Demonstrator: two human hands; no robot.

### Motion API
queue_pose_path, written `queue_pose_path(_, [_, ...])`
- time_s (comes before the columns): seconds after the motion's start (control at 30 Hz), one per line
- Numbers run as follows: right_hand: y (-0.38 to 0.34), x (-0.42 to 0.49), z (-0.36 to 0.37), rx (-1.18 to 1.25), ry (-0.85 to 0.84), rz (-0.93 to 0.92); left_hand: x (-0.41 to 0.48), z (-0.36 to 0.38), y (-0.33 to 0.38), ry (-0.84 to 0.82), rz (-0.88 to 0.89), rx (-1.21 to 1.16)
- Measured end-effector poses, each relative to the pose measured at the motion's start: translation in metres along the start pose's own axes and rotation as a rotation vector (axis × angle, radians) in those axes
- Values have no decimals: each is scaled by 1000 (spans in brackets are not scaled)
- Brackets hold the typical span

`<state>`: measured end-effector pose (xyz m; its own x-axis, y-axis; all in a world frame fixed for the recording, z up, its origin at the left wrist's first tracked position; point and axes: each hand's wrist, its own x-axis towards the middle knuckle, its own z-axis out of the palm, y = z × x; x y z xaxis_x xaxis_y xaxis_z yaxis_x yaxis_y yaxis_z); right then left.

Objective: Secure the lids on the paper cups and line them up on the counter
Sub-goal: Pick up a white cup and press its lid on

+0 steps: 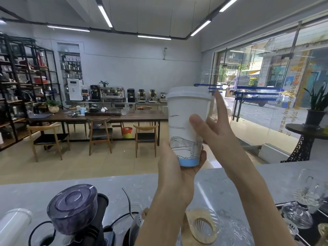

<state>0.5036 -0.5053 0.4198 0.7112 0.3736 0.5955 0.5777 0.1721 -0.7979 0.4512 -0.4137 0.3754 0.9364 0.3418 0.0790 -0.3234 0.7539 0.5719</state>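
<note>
A tall white paper cup with a blue base and line drawings is held up high above the grey marble counter. A white lid sits on its rim. My left hand grips the cup from below, around the blue base. My right hand rests beside the cup's right side, thumb on the wall, fingers spread and pointing up toward the lid edge. No other paper cup shows on the counter.
A coffee grinder with a dark lidded hopper stands at the near left, with cables beside it. A glass dripper lies in front of me. Glassware on a tray sits at the right. A white cylinder is at the far left.
</note>
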Motion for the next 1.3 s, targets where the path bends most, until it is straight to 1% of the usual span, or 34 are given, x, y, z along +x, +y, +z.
queue_pose_path(0.07, [-3,-6,-1,-119,58,-28,-4,-3,-11,66,91,134])
queue_pose_path(0.13, [-2,-14,-6,-151,68,-10,-12,-9,-25,71,150,230])
queue_pose_path(0.2, [5,-26,-14,-82,45,34,-24,-20,-41,19,219,332])
queue_pose_path(0.27, [16,-43,-26,-25,28,75,-40,-38,-57,-73,286,467])
queue_pose_path(0.33, [29,-66,-39,-16,1,100,-54,-58,-74,-178,299,551])
queue_pose_path(0.4, [47,-96,-49,-49,-31,149,-69,-82,-92,-247,235,635])
queue_pose_path(0.5, [88,-155,-62,-51,-68,292,-94,-128,-127,-262,42,735])
queue_pose_path(0.53, [104,-179,-64,-47,-77,370,-103,-146,-142,-238,-29,791])
queue_pose_path(0.63, [156,-247,-66,-80,-77,603,-123,-195,-189,-135,-211,1085])
queue_pose_path(0.7, [192,-285,-66,-74,-46,728,-126,-222,-217,-114,-310,1157])
queue_pose_path(0.77, [221,-311,-69,-81,-22,814,-124,-240,-242,-105,-381,1196])
queue_pose_path(0.83, [239,-325,-73,-109,-28,849,-118,-253,-264,-75,-409,1195])
queue_pose_path(0.9, [251,-331,-77,-129,9,867,-114,-261,-278,-45,-396,1152])
queue_pose_path(1.0, [265,-333,-77,-168,61,847,-110,-264,-292,-32,-333,1184])
queue_pose_path(1.07, [270,-335,-76,-190,72,840,-108,-266,-297,-6,-346,1165])
queue_pose_path(1.2, [276,-346,-76,-219,73,844,-107,-279,-306,-5,-376,1140])
queue_pose_path(1.3, [277,-351,-71,-215,102,836,-110,-282,-305,-50,-395,1168])
